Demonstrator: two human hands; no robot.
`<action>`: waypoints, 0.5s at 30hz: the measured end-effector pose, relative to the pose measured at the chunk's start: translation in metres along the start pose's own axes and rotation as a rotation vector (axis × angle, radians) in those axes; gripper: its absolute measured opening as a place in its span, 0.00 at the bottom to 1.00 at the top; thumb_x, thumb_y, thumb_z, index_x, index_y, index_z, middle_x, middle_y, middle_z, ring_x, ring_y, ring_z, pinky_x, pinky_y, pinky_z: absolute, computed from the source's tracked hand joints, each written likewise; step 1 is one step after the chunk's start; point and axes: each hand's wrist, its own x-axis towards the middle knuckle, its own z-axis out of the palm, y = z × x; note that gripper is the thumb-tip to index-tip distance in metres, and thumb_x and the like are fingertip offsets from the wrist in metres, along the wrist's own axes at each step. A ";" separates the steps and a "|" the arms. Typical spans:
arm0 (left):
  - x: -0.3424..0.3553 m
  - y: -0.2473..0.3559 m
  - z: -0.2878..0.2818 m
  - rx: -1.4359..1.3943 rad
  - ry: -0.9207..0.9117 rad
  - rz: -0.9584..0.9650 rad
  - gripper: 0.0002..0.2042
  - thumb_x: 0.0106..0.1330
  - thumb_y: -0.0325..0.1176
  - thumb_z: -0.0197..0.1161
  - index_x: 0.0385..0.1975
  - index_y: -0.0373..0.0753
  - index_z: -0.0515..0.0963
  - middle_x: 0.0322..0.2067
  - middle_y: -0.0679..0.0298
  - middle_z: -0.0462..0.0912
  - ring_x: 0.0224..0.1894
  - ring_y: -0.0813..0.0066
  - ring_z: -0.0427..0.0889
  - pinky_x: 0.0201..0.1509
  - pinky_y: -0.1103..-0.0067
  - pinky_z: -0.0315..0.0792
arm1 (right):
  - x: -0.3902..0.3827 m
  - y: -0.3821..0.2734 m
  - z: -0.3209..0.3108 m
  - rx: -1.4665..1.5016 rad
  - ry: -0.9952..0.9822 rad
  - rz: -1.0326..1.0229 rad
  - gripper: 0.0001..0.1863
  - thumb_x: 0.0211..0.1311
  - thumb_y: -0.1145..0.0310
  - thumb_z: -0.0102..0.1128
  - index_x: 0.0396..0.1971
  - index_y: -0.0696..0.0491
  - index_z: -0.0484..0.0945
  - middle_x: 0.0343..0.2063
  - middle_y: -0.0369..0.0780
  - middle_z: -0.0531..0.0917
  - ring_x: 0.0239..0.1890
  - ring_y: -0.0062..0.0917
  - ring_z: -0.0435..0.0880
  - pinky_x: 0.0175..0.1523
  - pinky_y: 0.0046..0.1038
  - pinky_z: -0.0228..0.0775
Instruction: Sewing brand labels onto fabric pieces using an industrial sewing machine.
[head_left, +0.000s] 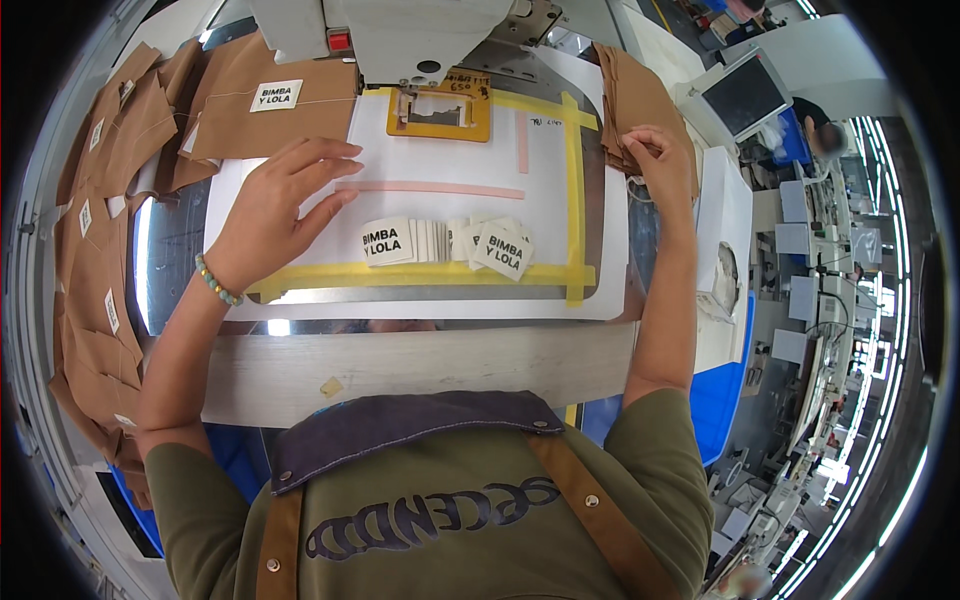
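Over the white sheet [400,160], your left hand [272,208] angles inward, thumb and fingers spread apart. Right of that sheet, your right hand [662,166] bends its fingers at the stacked brown pieces [640,100]; I cannot tell whether it pinches one.

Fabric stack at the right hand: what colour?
Plain brown; the fabric stack at the right hand shows best in the head view.

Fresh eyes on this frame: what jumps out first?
Probably the orange frame under the machine head, top centre. Below it, white labels lie in an overlapping row. Brown pieces line the left; a brown stack sits upper right, the right hand at its edge.
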 end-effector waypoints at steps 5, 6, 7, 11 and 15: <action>-0.001 0.000 0.000 0.015 0.011 0.023 0.12 0.70 0.30 0.72 0.51 0.35 0.87 0.57 0.58 0.88 0.55 0.55 0.87 0.60 0.66 0.82 | 0.005 0.009 -0.007 0.029 -0.065 0.023 0.07 0.69 0.72 0.72 0.41 0.60 0.92 0.50 0.36 0.89 0.42 0.20 0.88 0.51 0.22 0.79; -0.001 0.000 0.000 0.010 0.008 0.019 0.12 0.70 0.30 0.72 0.51 0.35 0.87 0.57 0.58 0.88 0.55 0.55 0.87 0.60 0.66 0.82 | 0.005 0.011 -0.008 0.018 -0.052 0.016 0.07 0.69 0.72 0.72 0.41 0.60 0.92 0.50 0.36 0.89 0.42 0.20 0.88 0.51 0.22 0.79; -0.001 0.000 0.000 0.003 0.019 0.016 0.13 0.70 0.30 0.72 0.51 0.35 0.87 0.57 0.57 0.88 0.55 0.54 0.87 0.60 0.65 0.82 | 0.005 0.013 -0.008 0.051 -0.055 0.017 0.07 0.69 0.72 0.72 0.40 0.60 0.92 0.51 0.36 0.89 0.42 0.19 0.88 0.50 0.22 0.79; 0.002 0.004 -0.001 -0.012 0.007 0.012 0.13 0.70 0.29 0.72 0.52 0.35 0.87 0.56 0.57 0.88 0.55 0.54 0.87 0.60 0.65 0.82 | 0.006 0.009 -0.007 0.067 -0.064 -0.012 0.09 0.71 0.70 0.70 0.43 0.61 0.91 0.51 0.35 0.89 0.43 0.19 0.87 0.50 0.23 0.78; 0.014 0.011 -0.002 -0.044 0.002 0.030 0.14 0.68 0.28 0.73 0.53 0.35 0.86 0.58 0.57 0.88 0.57 0.54 0.87 0.62 0.66 0.82 | 0.003 -0.018 0.002 0.049 0.159 -0.060 0.09 0.75 0.71 0.66 0.45 0.60 0.89 0.49 0.37 0.90 0.43 0.22 0.88 0.49 0.26 0.79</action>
